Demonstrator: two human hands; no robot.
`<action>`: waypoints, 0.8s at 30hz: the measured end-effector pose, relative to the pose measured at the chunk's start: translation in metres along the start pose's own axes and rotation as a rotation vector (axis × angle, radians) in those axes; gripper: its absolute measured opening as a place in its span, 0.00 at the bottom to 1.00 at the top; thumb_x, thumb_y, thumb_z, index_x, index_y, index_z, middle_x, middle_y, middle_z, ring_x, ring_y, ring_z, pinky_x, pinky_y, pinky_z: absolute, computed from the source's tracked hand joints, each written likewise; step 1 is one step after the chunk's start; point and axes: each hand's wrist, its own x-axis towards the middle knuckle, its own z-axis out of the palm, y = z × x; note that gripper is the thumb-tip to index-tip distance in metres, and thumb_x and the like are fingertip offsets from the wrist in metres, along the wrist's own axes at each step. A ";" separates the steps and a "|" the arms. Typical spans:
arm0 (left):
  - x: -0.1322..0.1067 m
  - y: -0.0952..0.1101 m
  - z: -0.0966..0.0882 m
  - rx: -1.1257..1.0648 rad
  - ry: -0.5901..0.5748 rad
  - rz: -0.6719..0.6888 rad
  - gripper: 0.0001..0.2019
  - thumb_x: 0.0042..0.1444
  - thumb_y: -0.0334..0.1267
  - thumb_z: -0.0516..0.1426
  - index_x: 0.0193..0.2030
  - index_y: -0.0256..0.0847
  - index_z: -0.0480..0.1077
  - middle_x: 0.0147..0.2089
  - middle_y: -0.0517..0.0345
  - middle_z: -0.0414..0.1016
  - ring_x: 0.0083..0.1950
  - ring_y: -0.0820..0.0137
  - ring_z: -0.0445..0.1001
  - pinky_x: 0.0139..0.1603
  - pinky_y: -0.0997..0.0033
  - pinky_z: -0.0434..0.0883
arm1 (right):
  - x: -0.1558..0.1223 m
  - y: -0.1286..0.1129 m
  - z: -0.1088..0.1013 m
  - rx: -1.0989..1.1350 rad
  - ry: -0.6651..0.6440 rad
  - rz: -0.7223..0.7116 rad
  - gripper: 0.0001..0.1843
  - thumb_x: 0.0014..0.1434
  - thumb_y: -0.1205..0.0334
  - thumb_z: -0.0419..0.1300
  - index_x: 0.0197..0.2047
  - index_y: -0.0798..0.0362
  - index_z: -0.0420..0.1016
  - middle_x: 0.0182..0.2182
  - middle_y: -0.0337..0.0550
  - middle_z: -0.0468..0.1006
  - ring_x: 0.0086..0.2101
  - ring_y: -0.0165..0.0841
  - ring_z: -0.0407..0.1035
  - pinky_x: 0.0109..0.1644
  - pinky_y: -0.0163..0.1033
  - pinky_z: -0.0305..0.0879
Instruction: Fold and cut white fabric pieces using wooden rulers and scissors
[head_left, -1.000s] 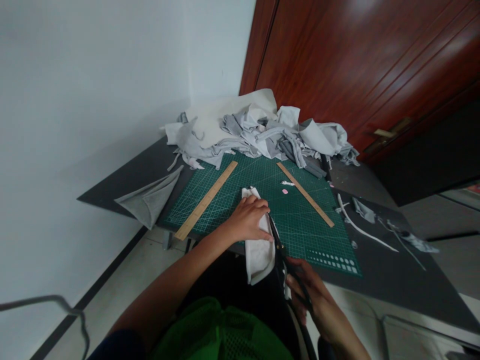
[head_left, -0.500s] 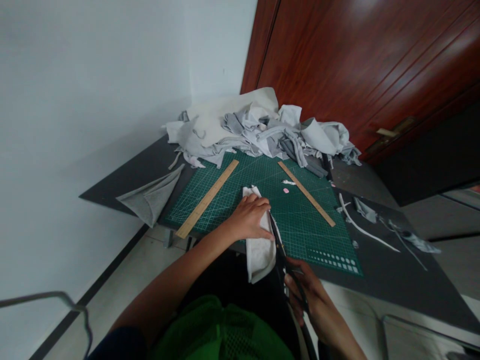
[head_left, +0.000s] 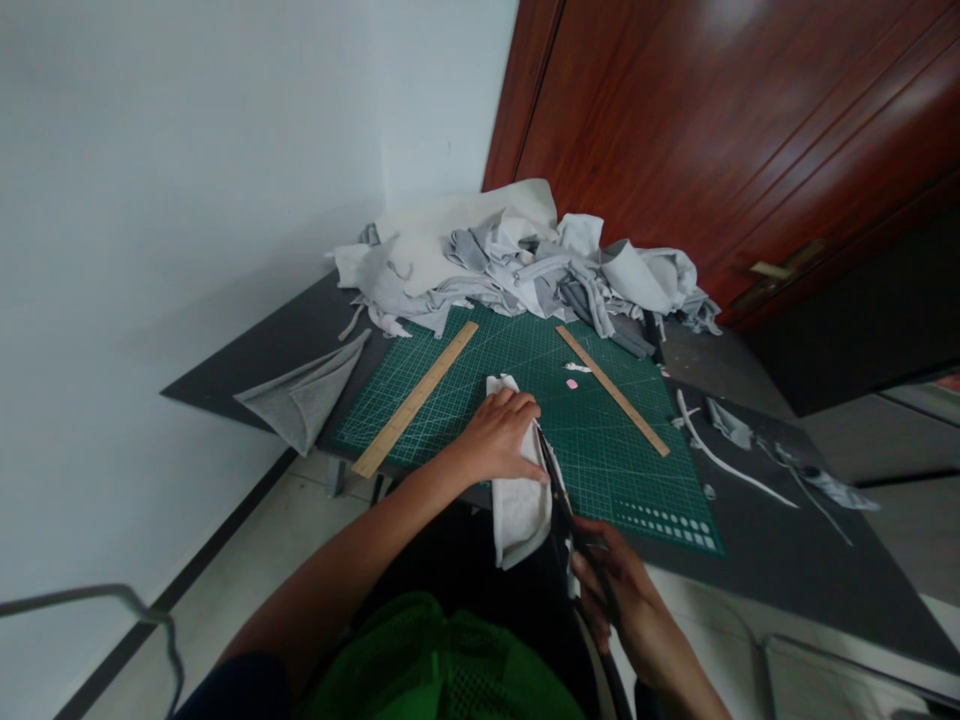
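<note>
Looking down through the head camera, I see the white cloth (head_left: 520, 520) lying partly on the mat (head_left: 626, 475), its near end past the table (head_left: 787, 545) edge. My left hand (head_left: 504, 435) covers it, thumb apart from fingers; whether it pinches, I cannot tell. My right hand (head_left: 621, 585) grips the scissors (head_left: 559, 497), blades along the cloth's right side.
</note>
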 end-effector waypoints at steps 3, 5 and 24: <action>0.000 0.001 -0.001 0.064 0.012 -0.037 0.40 0.32 0.64 0.73 0.46 0.40 0.69 0.50 0.49 0.70 0.54 0.52 0.66 0.55 0.54 0.65 | 0.000 -0.005 0.001 0.006 0.016 0.010 0.33 0.56 0.39 0.67 0.56 0.50 0.65 0.22 0.25 0.62 0.14 0.22 0.53 0.13 0.27 0.54; 0.000 0.001 -0.001 0.091 -0.012 -0.035 0.39 0.32 0.66 0.72 0.44 0.40 0.70 0.47 0.50 0.71 0.52 0.52 0.67 0.54 0.54 0.65 | 0.001 -0.008 0.000 -0.007 0.004 0.002 0.32 0.57 0.40 0.67 0.56 0.50 0.64 0.23 0.26 0.63 0.15 0.21 0.53 0.14 0.27 0.54; -0.003 0.004 -0.019 -0.040 -0.226 0.211 0.02 0.59 0.36 0.63 0.35 0.43 0.76 0.37 0.57 0.75 0.46 0.63 0.72 0.47 0.64 0.68 | -0.041 0.013 -0.017 0.049 -0.047 0.126 0.35 0.56 0.37 0.67 0.59 0.45 0.64 0.26 0.30 0.67 0.16 0.18 0.49 0.16 0.26 0.51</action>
